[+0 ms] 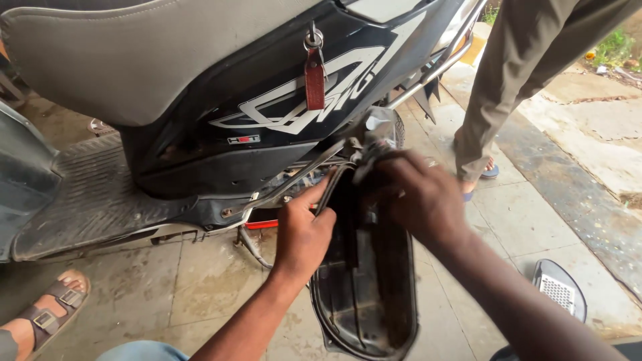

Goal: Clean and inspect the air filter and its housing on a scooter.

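We grip the black plastic side cover, which looks light, stiff and greasy, at its upper rim beside the scooter, left hand fingers pinching the edge, right hand fingers curled over it.

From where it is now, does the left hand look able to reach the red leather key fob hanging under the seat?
Probably yes: the left hand sits below the red leather key fob, with only open scooter panel between them.

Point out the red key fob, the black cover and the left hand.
Key fob (314,79), head view, middle of the red strap.
Cover (364,294), head view, its inner face.
Left hand (302,230), head view, back of the hand.
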